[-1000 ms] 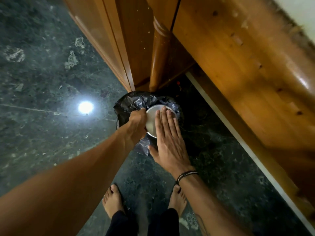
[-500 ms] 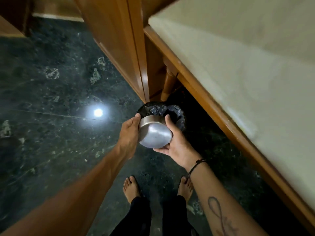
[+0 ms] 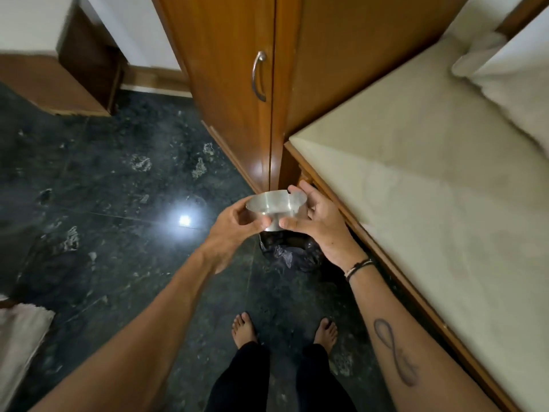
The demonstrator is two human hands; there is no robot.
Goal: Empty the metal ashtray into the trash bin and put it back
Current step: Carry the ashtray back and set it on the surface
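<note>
The round metal ashtray [image 3: 274, 206] is held upright in the air above the trash bin [image 3: 292, 252], a small bin lined with a black plastic bag on the dark floor. My left hand [image 3: 234, 223] grips the ashtray's left side and bottom. My right hand [image 3: 316, 220] cups its right side, thumb at the rim and fingers under the base. A notch shows in the ashtray's rim; its inside is hidden from me. Most of the bin is covered by my hands.
A wooden cupboard [image 3: 234, 84] with a metal handle [image 3: 258, 75] stands just behind the bin. A bed with a wooden frame and cream sheet [image 3: 430, 179] runs along the right. My bare feet [image 3: 243, 330] stand on the dark marble floor [image 3: 104, 203]. A cloth [image 3: 17, 331] lies lower left.
The ashtray was upside down over the bin with my right palm flat on its base; both hands have lifted it and turned it upright. My view has risen.
</note>
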